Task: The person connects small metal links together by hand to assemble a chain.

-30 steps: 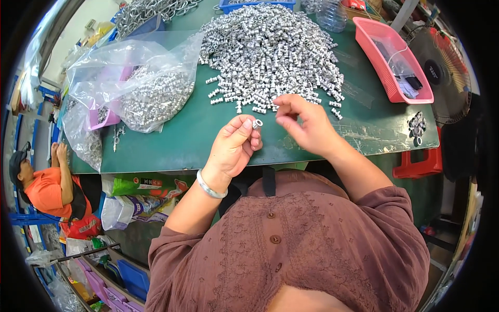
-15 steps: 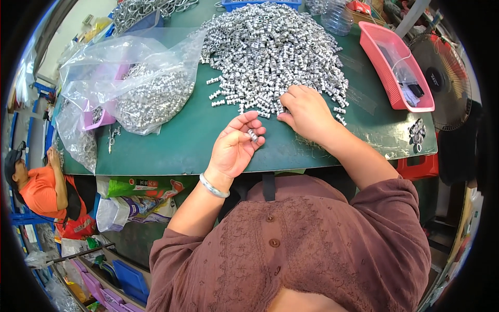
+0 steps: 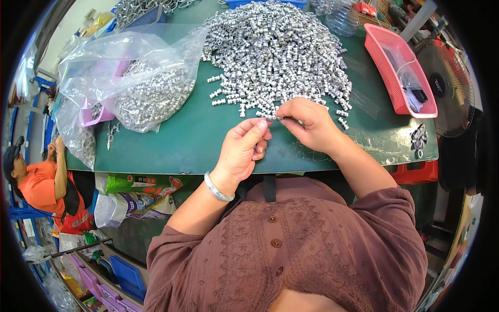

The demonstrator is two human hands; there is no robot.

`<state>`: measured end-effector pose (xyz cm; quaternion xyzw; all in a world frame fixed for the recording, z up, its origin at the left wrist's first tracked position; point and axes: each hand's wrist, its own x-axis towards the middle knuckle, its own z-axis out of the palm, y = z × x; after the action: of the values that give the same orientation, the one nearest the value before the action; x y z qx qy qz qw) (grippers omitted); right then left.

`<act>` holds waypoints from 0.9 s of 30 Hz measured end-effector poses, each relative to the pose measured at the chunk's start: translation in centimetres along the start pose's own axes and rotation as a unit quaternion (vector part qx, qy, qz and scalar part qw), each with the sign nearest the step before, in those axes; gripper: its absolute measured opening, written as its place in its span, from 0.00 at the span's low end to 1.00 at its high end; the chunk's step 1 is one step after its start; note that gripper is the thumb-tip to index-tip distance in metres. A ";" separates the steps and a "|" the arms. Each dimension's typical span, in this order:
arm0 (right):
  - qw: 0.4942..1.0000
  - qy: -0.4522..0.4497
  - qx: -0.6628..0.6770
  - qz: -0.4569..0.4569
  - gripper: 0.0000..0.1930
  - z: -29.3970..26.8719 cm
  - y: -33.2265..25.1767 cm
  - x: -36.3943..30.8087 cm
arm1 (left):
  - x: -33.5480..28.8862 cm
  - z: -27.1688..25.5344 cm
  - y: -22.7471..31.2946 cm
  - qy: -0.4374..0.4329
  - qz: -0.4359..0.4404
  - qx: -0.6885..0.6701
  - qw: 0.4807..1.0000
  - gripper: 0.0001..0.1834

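in the head view, the left hand (image 3: 241,150) was closed, thumb pressed on curled fingers, pinching a small metal part (image 3: 270,119) that lay at its fingertips, mostly hidden. the right hand (image 3: 310,124) met it from the other side, thumb and fingers drawn nearly together; whether they gripped anything could not be told. the silver pile (image 3: 275,57) spread just beyond both, on the green table (image 3: 197,151).

The hands (image 3: 241,148) (image 3: 312,125) mostly hide a metal piece (image 3: 274,118); the top edge crops the blue tray (image 3: 298,4)
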<state>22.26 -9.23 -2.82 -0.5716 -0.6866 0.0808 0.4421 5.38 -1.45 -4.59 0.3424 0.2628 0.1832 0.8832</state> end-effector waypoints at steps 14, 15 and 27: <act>0.997 0.011 0.041 -0.061 0.10 0.2 -0.5 -0.2 | -0.4 0.7 -0.5 0.020 0.099 0.030 0.994 0.07; 0.999 0.025 0.031 -0.034 0.10 0.3 -0.4 -0.2 | -0.4 0.6 -0.4 0.020 0.099 0.030 0.994 0.07; 0.975 -0.051 -0.214 -0.016 0.09 0.2 0.7 -0.5 | -0.6 -0.6 -0.3 -0.071 0.021 -0.078 0.994 0.10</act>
<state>22.60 -9.38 -3.57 -0.6369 -0.7188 -0.0458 0.2750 4.64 -1.64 -4.94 0.2901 0.1771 0.1966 0.9197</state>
